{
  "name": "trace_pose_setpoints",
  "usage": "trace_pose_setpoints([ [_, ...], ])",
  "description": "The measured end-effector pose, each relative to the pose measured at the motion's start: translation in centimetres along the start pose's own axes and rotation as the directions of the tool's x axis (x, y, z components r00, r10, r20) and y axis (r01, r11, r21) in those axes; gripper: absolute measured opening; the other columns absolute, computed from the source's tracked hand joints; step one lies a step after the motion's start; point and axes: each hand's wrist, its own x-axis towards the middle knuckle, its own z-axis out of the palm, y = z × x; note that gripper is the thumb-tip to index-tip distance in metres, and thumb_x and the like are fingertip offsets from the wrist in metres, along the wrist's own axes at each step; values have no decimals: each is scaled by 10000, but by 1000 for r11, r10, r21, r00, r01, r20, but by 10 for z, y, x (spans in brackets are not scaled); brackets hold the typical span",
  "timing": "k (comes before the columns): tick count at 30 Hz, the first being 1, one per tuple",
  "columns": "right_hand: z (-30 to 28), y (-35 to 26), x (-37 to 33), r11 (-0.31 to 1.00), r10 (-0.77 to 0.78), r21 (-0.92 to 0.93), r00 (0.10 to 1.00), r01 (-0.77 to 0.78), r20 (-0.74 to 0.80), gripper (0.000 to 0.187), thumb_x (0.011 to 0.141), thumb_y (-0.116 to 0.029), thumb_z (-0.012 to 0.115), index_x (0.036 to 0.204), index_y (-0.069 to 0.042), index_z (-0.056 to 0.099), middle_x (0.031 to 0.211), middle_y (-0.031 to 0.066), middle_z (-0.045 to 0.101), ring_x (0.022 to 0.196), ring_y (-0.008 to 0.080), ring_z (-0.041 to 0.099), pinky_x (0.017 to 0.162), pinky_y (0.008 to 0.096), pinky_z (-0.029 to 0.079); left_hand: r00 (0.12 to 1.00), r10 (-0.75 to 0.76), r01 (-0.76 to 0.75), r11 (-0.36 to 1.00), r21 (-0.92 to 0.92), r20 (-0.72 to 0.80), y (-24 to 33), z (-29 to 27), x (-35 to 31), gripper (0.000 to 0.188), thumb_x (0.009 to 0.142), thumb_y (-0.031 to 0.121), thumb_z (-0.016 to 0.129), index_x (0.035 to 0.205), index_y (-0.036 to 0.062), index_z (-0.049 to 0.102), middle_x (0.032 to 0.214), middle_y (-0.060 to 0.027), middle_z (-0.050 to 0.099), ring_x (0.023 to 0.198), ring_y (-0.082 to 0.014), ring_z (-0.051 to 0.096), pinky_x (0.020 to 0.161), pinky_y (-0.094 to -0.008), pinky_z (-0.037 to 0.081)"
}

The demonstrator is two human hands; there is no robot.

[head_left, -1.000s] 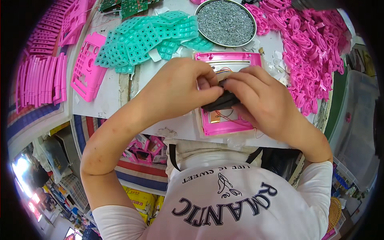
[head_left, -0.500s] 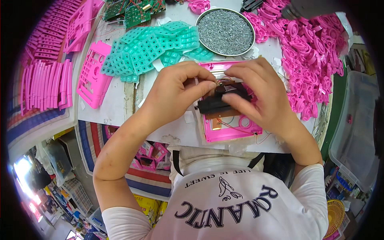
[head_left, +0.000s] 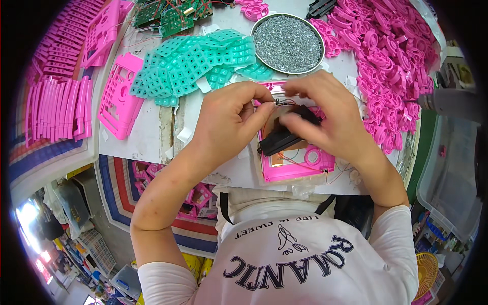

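Note:
A pink plastic casing [head_left: 292, 173] lies on the table in front of me, with thin red wires and a brown circuit board [head_left: 292, 146] over it. Above the board, a long black plastic part [head_left: 279, 141] sits tilted. My left hand [head_left: 229, 114] is closed in a pinch at the casing's far left, on thin wires [head_left: 279, 103] with a small dark end. My right hand [head_left: 330, 112], partly blurred, curls over the black part with thumb and fingers around it. The hands hide much of the board.
Behind the casing are turquoise rubber keypads [head_left: 198, 63] and a round tin of small metal screws [head_left: 288, 43]. Pink ring-shaped parts [head_left: 389, 76] are heaped at right, beside a dark tool [head_left: 452, 104]. Green circuit boards [head_left: 175, 20] and a pink panel [head_left: 119, 96] lie left.
The black part has tilted, its left end now lower. My right fingers have shifted slightly upward. The dark tool has swung from the top right down to the right side.

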Motion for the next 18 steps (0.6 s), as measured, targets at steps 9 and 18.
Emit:
trace_pose_setpoints([
  [9,-19,1,-23,998,-55,1,969,56,243,548,710,-132,836,1214,-44,639,1097,101,689,966,310,618,838,404,540,989,-133,138,986,-98,56,2,3,0,130,933,23,683,1048,-31,710,870,-53,733,747,-65,661,655,-215,512],
  [18,-13,-23,-28,989,9,-148,984,17,176,555,714,-117,831,1218,11,635,1067,147,677,909,323,614,786,401,544,989,-11,15,1000,-24,149,8,-9,12,103,919,6,671,1012,-20,706,867,-71,716,757,-119,678,671,-259,534],
])
